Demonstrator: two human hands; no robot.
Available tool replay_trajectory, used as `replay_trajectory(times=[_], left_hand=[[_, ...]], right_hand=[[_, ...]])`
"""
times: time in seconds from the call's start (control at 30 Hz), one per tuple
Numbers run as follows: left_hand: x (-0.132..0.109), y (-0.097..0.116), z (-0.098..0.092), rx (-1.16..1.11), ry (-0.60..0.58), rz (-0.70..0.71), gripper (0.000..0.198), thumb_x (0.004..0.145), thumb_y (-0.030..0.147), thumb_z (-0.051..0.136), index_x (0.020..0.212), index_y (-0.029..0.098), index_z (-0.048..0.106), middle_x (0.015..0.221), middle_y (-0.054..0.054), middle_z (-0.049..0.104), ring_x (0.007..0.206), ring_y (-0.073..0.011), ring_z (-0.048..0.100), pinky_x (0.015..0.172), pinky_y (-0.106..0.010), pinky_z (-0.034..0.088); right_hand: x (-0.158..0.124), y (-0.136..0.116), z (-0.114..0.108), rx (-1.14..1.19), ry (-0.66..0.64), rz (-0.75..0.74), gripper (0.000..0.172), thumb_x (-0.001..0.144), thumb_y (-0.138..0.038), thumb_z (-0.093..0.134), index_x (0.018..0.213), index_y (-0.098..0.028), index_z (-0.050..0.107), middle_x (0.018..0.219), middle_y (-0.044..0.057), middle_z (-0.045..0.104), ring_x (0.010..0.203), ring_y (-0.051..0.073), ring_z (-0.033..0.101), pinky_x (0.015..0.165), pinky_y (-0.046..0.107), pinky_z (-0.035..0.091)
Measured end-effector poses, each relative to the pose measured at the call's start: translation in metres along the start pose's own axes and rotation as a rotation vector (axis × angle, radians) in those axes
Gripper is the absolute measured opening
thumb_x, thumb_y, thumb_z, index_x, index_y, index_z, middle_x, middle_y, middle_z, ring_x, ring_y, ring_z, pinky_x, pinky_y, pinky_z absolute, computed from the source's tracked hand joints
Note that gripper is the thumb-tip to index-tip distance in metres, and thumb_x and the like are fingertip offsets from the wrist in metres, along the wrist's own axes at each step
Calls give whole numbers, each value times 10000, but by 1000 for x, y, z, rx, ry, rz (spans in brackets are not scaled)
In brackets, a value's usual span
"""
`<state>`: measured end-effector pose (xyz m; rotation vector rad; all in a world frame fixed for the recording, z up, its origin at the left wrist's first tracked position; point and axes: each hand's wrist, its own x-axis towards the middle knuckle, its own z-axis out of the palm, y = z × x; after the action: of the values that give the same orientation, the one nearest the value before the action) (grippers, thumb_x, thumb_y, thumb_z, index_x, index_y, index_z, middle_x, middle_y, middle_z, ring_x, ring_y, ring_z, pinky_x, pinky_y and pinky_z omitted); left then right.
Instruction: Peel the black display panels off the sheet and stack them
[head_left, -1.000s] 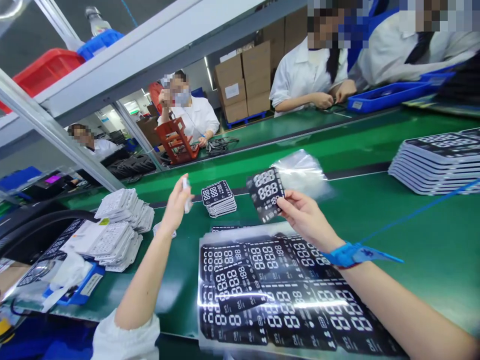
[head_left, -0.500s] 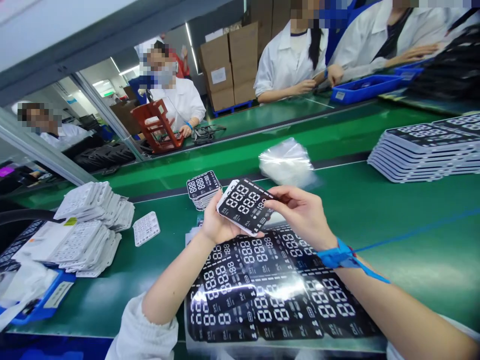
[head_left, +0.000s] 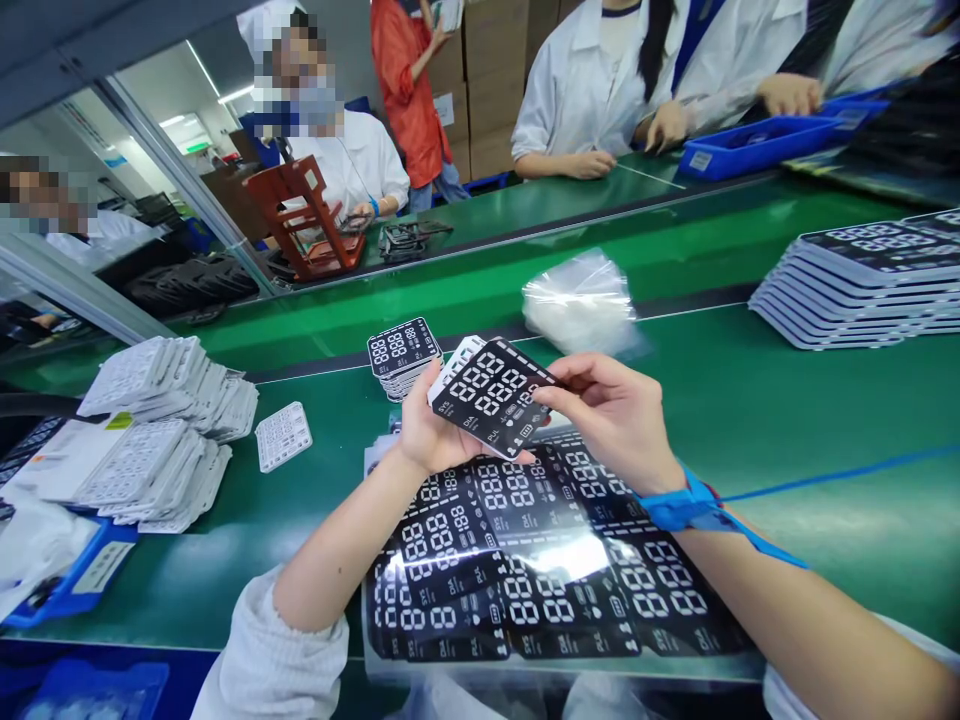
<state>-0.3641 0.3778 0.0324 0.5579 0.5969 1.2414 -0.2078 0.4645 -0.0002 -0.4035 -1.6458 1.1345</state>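
My left hand point(head_left: 421, 430) is closed around a white plastic panel point(head_left: 459, 358) from below and the left side. Over that panel lies a black display film point(head_left: 491, 398) printed with white digits, slightly offset so the panel's upper-left edge shows. My right hand point(head_left: 619, 412), with a blue wrist strap point(head_left: 679, 508), pinches the film's right edge between thumb and fingers. Below both hands lies a glossy sheet of black display films point(head_left: 555, 590). Just beyond my left hand stands a small stack of film-covered panels point(head_left: 405, 350).
Piles of white panels point(head_left: 150, 450) and a blue bin point(head_left: 94, 580) stand at left, near a single white panel point(head_left: 283, 437). A clear plastic bag point(head_left: 577, 300) lies behind my hands. Stacked film sheets point(head_left: 862, 285) are at right. Co-workers point(head_left: 592, 90) sit across the bench.
The film has shifted on the panel, so more white shows at the upper left. The camera view has tilted slightly. A person in red has come into fuller view behind.
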Motion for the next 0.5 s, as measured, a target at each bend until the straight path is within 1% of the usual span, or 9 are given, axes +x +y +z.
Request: replay_trajectory(times=[0.13,0.23,0.4,0.5], left_hand=[[-1,0,2,4,22,14,618,909,563,84,1415,272,290,1249,-150,530,1145,-398,506,801,-657,431],[-1,0,3,-13,37,20,608,908,560,126,1400,260,322,1230,-149,543,1150,-401,497,799,-671,424],[0,0,4,-39,80,-8,631,899,561,151,1373,206,370,1234,-171,539,1120,-406,512,807,-691,398],[0,0,4,-36,43,0,620,905,556,134,1387,230,349,1258,-163,524,1111,-397,523,814,-698,388]], right_hand=[[0,0,0,-34,2,38,155,750,-329,725,763,-213,622,688,-20,612,531,110,572,469,231,512],[-1,-2,0,-55,1,78,184,739,-374,728,759,-222,627,692,-8,612,542,126,573,481,258,512],[-1,-3,0,-103,-4,62,163,751,-368,716,752,-231,629,699,4,615,564,138,572,483,268,493],[0,-4,0,-115,-13,34,137,761,-338,710,747,-230,628,687,-5,609,553,128,559,483,261,473]])
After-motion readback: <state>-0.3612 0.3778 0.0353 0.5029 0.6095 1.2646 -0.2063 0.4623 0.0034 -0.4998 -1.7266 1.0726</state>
